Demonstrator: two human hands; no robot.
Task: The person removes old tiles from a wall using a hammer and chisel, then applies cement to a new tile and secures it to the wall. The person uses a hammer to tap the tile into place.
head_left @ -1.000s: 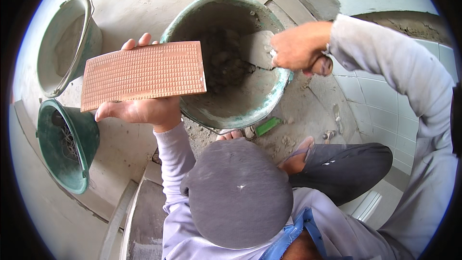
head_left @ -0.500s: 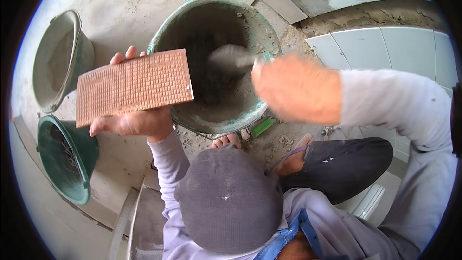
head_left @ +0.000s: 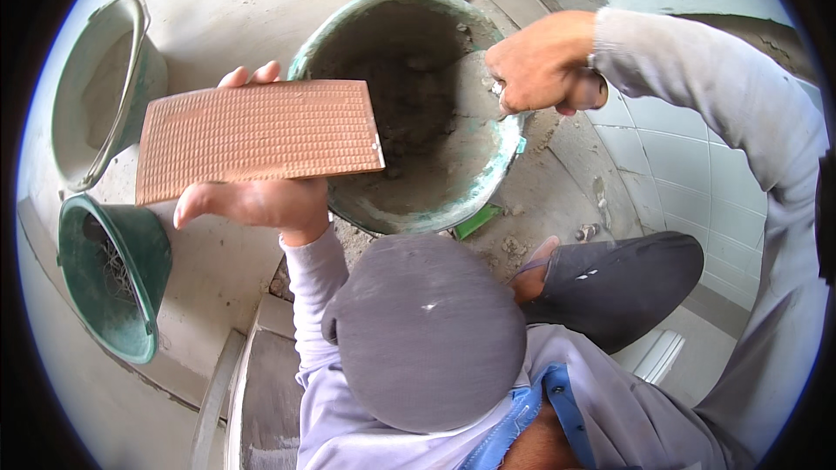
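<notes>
My left hand [head_left: 279,209] grips a terracotta tile [head_left: 252,135], its gridded face up, with fingers over the far edge and thumb along the near one; it hangs over the left part of a large mortar bucket [head_left: 311,59]. My right hand [head_left: 544,65] is closed on a trowel, its handle mostly hidden, at the bucket's right rim; the grey blade [head_left: 470,87] is inside the bucket, hard to tell from the dark, lumpy mix.
Two smaller buckets stand at left, one pale [head_left: 67,122], one green [head_left: 152,270]. A green object [head_left: 475,222] lies by the big bucket among rubble. White wall or floor tiles [head_left: 675,170] are at right; my bent leg [head_left: 610,287] is below them.
My right hand swung down and inward with the trowel, blurred, half a second ago, and is now back up at the right rim. My left hand still holds the tile in much the same place.
</notes>
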